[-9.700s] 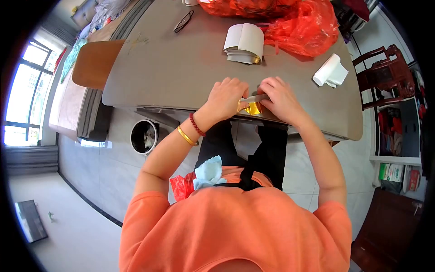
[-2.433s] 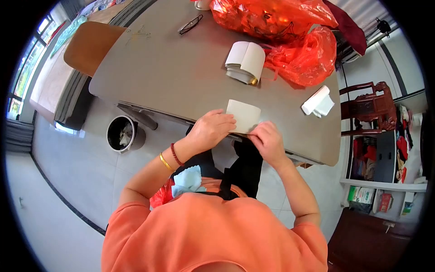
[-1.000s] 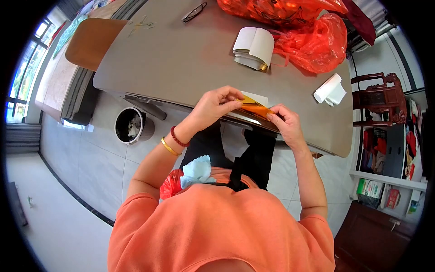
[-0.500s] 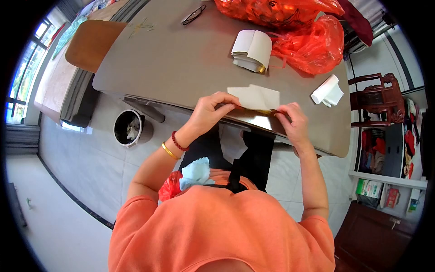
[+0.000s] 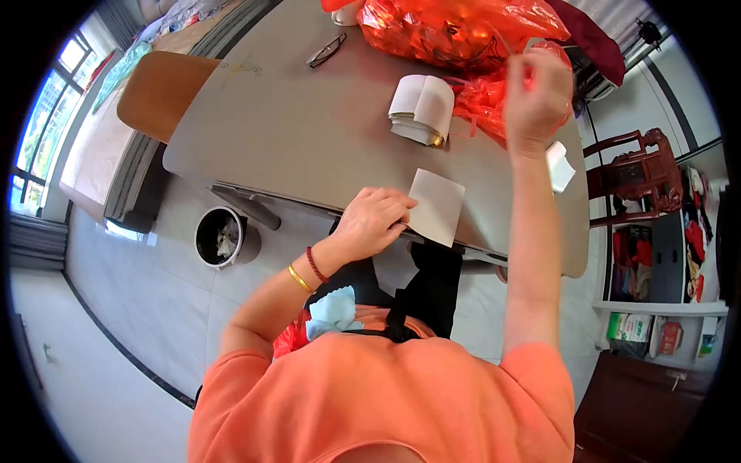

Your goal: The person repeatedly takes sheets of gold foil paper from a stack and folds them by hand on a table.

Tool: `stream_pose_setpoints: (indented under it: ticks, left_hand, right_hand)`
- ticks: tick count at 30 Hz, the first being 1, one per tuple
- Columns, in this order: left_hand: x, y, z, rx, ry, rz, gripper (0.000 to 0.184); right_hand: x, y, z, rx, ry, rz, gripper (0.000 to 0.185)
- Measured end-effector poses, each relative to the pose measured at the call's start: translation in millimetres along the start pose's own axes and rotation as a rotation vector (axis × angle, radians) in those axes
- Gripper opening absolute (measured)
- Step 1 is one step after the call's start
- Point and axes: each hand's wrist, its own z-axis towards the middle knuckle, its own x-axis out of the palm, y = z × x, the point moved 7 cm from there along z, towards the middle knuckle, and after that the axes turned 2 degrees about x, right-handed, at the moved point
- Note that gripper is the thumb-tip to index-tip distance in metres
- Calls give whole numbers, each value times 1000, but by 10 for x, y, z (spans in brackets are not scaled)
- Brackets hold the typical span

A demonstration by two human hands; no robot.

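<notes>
Fingers of the left hand [image 5: 374,220] touch the left side of 1 pale sheet [image 5: 438,207], which lies at the near edge of the table [image 5: 309,131]; whether they pinch it or only press cannot be told. The right hand [image 5: 536,104], blurred, is raised over the far right, by the 2 red bags [image 5: 455,35], its fingers curled; whether it grips anything cannot be told. A curved stack of paper [image 5: 423,100] stands left of the bags. With 1 hand on it, the sheet could twist or slip over the near edge if that touch lightens. The right hand could snag the thin plastic if it dips.
</notes>
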Motion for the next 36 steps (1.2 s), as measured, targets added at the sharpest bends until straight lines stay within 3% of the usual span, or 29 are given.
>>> stream_pose_setpoints:
  ticks: [2,5,12,16,22,28,31,34,36]
  left_hand:
    - [8,3,-18,11,7,-12,10]
    - [-17,-2,-17,12,1,-18,11]
    - [-26,14,-25,-24,-48,-56,10]
    - [-47,73,-30,-143,-137,-77,10]
    - [19,193,126,-314,-200,-21,10]
    - [41,163,291,-342,-205,99,11]
    - [98,183,299,-386,-121,121,14]
    - [-117,-130,335,-67,-269,289,26]
    - [11,-269,230,107,-136,283,37]
  right_hand:
    - [426,169,-442,-23,366,-6,15]
    - [619,341,-1221,-48,643,142,18]
    - [-213,437,-1060,92,679,308,30]
    - [-564,424,-1597,432,1109,600,37]
    - [-688,469,-1684,585,1041,684,46]
    - [-618,553,-1713,330,978,473,41]
    - [-571,576,-1718,314,1027,382,33]
    - [-550,558,-1695,336,1016,383,29]
    - [-531,521,-1743,372,1022,404,28]
